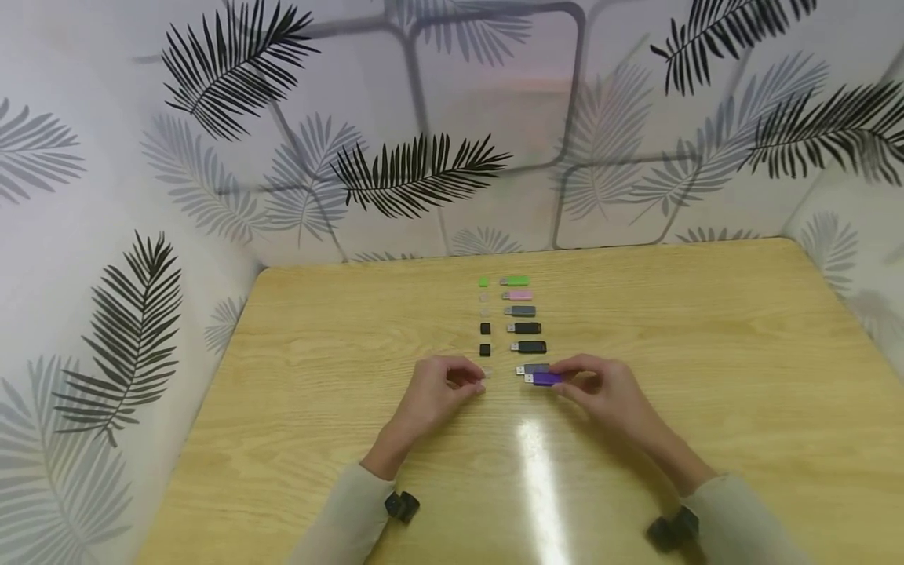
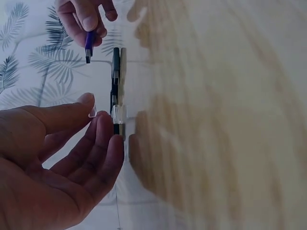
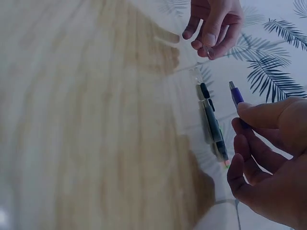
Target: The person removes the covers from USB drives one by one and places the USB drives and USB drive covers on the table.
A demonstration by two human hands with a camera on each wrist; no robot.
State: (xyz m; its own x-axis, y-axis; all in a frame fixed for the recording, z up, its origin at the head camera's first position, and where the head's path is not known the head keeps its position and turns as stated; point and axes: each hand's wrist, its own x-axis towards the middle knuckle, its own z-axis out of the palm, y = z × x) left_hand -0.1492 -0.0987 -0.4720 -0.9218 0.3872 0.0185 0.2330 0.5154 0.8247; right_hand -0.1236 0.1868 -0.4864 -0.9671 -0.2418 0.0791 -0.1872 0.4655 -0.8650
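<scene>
My right hand [image 1: 603, 392] pinches a purple USB stick [image 1: 544, 379] between thumb and fingers, its metal plug pointing left. In the left wrist view the purple stick stands clear of the table. Between the thumb and index finger of my left hand [image 1: 436, 392] is a small clear cap [image 2: 93, 113], mostly hidden by the fingertips. Just beyond the purple stick lies a grey-blue USB stick [image 1: 531, 369]. Another clear cap [image 1: 487, 372] rests on the table beside my left fingertips.
On the wooden table [image 1: 318, 353], a column of USB sticks runs away from me: black [image 1: 529, 347], another black [image 1: 526, 328], grey [image 1: 521, 311], pink [image 1: 519, 296] and green [image 1: 516, 281]. Left of them lie their caps, including a black cap [image 1: 485, 350] and a green cap [image 1: 483, 282]. A leaf-patterned wall covering [image 1: 494, 204] stands behind.
</scene>
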